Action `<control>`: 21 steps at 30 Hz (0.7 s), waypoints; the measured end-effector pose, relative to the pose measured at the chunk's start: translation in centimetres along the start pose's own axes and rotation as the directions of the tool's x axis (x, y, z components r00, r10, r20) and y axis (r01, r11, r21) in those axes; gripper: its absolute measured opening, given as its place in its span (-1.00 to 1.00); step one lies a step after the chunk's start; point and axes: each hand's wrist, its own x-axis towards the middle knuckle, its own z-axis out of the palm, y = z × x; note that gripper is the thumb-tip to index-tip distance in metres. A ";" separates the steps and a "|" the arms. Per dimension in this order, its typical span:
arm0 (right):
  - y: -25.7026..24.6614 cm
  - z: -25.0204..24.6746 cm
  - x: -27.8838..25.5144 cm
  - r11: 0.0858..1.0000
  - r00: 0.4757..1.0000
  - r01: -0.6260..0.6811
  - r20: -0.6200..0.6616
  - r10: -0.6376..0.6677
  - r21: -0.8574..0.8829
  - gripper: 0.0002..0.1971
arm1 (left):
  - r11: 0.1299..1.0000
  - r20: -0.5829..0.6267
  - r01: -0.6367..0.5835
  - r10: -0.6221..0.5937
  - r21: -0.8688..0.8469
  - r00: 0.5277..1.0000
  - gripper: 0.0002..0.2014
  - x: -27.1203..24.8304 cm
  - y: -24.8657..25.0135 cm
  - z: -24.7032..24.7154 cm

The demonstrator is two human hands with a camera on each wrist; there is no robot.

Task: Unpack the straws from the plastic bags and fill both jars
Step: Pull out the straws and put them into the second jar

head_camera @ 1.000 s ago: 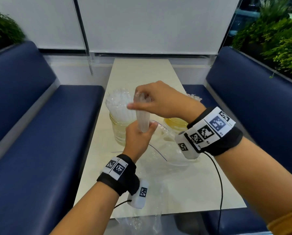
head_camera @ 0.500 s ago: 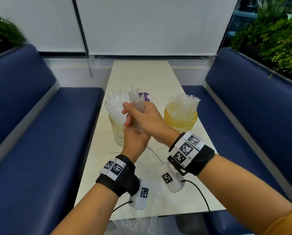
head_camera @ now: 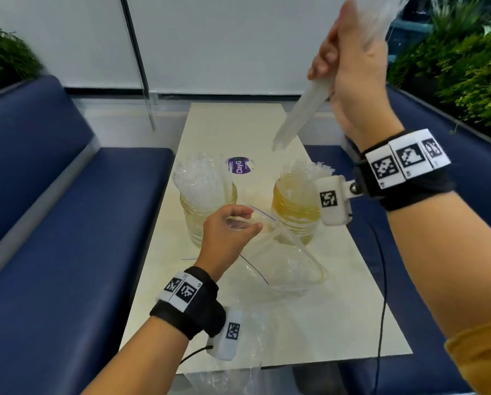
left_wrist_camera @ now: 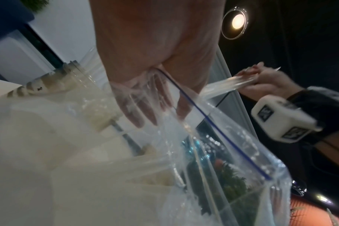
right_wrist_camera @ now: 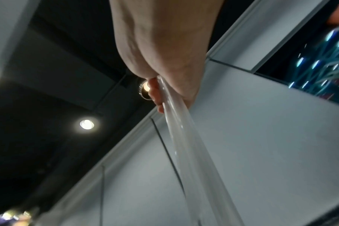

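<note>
The right hand point(head_camera: 352, 67) is raised high above the surface point(head_camera: 309, 323), its fingers curled round a bundle of clear straws point(head_camera: 298, 115) that slants down and to the left, the free ends hanging over the space between the two jars. The grip sits near the upper part of the bundle; the wrist view shows the thumb and fingers wrapped close round it, with a long stretch of straws left unsupported below.

The left hand point(head_camera: 227, 232) is low, just in front of the left jar point(head_camera: 207, 212), pinching the open mouth of a clear plastic bag point(head_camera: 284, 269) by its blue-striped edge. The rest of the bag slumps on the surface, and whether any straws are left inside cannot be told.

Both jars already stand packed with straws — the left jar clear, the right jar point(head_camera: 292, 212) yellowish and partly hidden behind the wrist camera.

The straws are likely very light and smooth, so they may slide against one another and fan out if the hold loosens. A firm wrap round the middle of the bundle would probably keep it together better than a hold near one end. They are thin-walled, so too hard a squeeze could kink them.

The bag is limp and slippery — best taken at the stiffer zip edge, as the left hand has it.
</note>
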 end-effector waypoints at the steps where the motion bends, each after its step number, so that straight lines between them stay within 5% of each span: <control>1: 1.0 -0.7 0.7 0.998 1.000 0.005 -0.025 -0.006 -0.056 -0.69 | 1.000 -0.004 0.004 -0.004 0.001 1.000 -0.72 0.0 0.1 0.0; 6: 8.5 -3.6 1.7 0.940 0.992 -0.128 -0.024 0.127 -0.315 -0.79 | 1.000 -0.013 0.006 -0.006 0.014 1.000 -0.74 -0.1 0.1 -0.4; 11: 14.7 -5.0 -0.1 0.789 0.979 -0.188 -0.045 0.200 -0.585 -0.62 | 1.000 -0.018 -0.001 0.002 0.013 1.000 -0.75 -0.2 0.1 -1.1; 14: 17.1 -6.2 -1.2 0.704 0.990 -0.144 -0.109 0.094 -0.695 -0.72 | 1.000 -0.015 0.002 -0.002 0.004 1.000 -0.75 -0.1 0.1 -1.4; 18: 18.2 -7.6 -2.4 0.616 0.988 -0.077 -0.145 -0.061 -0.784 -0.29 | 1.000 -0.004 0.010 -0.010 -0.006 1.000 -0.75 -0.1 -0.1 -1.6; 21: 18.1 -8.5 -3.1 0.474 0.988 0.004 -0.070 -0.138 -0.881 -0.55 | 1.000 -0.003 0.016 -0.016 -0.010 1.000 -0.74 -0.1 -0.1 -1.6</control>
